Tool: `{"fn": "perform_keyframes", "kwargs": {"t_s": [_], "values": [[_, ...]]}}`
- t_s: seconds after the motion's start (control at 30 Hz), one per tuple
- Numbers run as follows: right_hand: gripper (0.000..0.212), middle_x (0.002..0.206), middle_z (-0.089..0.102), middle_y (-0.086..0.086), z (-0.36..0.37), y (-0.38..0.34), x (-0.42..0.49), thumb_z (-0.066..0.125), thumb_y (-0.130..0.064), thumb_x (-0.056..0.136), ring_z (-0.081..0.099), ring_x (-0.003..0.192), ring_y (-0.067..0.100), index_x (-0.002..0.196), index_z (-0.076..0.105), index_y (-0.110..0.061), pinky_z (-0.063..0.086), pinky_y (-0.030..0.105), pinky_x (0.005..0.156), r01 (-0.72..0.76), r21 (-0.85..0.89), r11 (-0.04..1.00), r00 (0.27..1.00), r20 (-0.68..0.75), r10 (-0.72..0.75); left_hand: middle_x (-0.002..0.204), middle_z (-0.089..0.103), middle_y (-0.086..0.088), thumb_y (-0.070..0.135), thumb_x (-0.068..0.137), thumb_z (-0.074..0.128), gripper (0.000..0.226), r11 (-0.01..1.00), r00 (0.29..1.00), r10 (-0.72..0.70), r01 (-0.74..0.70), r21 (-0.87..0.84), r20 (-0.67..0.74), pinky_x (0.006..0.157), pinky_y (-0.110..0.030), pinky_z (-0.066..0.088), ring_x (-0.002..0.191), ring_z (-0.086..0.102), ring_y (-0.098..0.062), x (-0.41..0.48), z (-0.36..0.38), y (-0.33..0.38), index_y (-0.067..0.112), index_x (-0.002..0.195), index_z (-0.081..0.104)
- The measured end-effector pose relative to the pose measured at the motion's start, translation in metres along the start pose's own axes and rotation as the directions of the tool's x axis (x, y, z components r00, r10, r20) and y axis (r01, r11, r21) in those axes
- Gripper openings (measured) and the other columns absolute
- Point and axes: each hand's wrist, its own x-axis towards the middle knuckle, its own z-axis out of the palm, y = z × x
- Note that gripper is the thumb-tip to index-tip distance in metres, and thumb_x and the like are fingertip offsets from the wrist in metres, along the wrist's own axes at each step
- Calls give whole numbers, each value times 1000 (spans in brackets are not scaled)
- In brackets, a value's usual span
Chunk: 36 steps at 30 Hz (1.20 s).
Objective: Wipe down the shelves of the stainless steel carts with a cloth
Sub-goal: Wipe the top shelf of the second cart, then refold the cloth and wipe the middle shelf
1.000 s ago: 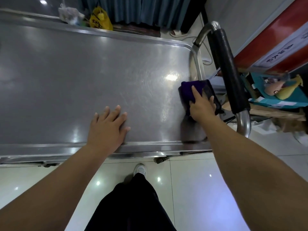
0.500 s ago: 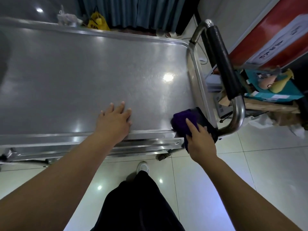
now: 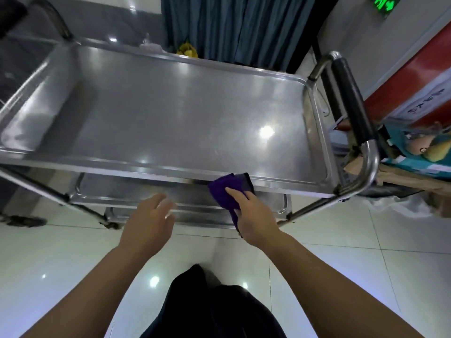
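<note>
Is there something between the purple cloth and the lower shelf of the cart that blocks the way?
Nothing visible does. The right hand holds the purple cloth at the near rim of the top shelf, and the lower shelf lies open just below. The left hand hovers beside it, out of the path.

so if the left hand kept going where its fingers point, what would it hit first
Most likely the near rim of the top shelf, just ahead of the open fingers of the left hand. Depth is unclear: if the hand is lower than it looks, it would reach the lower shelf instead.
</note>
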Motion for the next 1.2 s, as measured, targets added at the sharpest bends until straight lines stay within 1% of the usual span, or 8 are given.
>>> {"fn": "perform_keyframes", "kwargs": {"t_s": [0.2, 0.33, 0.47, 0.57, 0.73, 0.93, 1.1, 1.2], "values": [[49, 136, 47, 5, 18, 17, -34, 42, -15, 96, 51, 114, 24, 142, 34, -32, 45, 33, 94, -13, 11, 1000, 963, 271, 9, 128, 52, 2, 32, 93, 51, 32, 963, 956, -259, 267, -44, 141, 89, -35, 47, 111, 55, -20, -72, 12, -26, 20, 121, 59], [50, 137, 46, 4, 36, 22, -65, 43, -14, 95, 49, 117, 23, 141, 36, -33, 43, 35, 97, -60, 34, 998, 939, 340, 45, 125, 55, 4, 36, 94, 48, 32, 930, 908, -337, 362, -61, 248, 90, -31, 45, 109, 55, -16, -114, 30, -23, 24, 123, 57], [50, 133, 49, -2, 46, 8, -91, 52, -8, 90, 49, 115, 16, 135, 46, -31, 44, 32, 96, -25, 191, 981, 957, 287, -32, 116, 61, 8, 42, 93, 47, 31, 870, 875, -351, 436, -231, 332, 81, -25, 44, 98, 57, -8, -138, 39, -8, 31, 120, 58], [53, 124, 51, -10, 45, -17, -103, 59, -2, 86, 54, 105, 13, 128, 52, -35, 49, 23, 81, -20, 433, 901, 953, 280, -114, 115, 57, 13, 44, 89, 53, 36, 729, 869, -299, 474, -493, 393, 71, -16, 41, 90, 57, 1, -144, 32, -2, 45, 125, 49], [69, 129, 49, -11, 45, -68, -104, 69, 5, 76, 51, 113, 5, 127, 51, -38, 54, 26, 85, 9, 648, 762, 928, 278, -248, 107, 55, 12, 46, 82, 65, 42, 596, 878, -159, 449, -665, 451, 74, -27, 49, 91, 60, -5, -139, 1, -17, 69, 107, 41], [78, 125, 47, -16, 66, -136, -85, 78, -5, 65, 56, 106, 9, 124, 49, -46, 57, 33, 79, -70, 716, 694, 921, 313, -231, 110, 58, 10, 40, 71, 69, 39, 458, 866, -103, 477, -750, 488, 79, -33, 54, 93, 65, -13, -135, -40, -83, 55, 103, 53], [72, 123, 48, -8, 101, -191, -62, 76, -21, 76, 60, 103, 8, 134, 37, -37, 54, 26, 75, -179, 817, 549, 922, 334, -196, 100, 61, 4, 3, 79, 67, 26, 452, 883, -72, 443, -774, 464, 81, -36, 50, 82, 63, -17, -130, -62, -152, 22, 94, 59], [57, 117, 49, -8, 117, -216, -42, 70, -23, 83, 59, 98, 9, 132, 41, -31, 54, 26, 77, -189, 671, 717, 933, 351, -83, 85, 57, -2, -2, 70, 62, 22, 409, 880, -23, 441, -799, 474, 73, -37, 41, 77, 53, -21, -125, -71, -186, 14, 83, 54]]}}
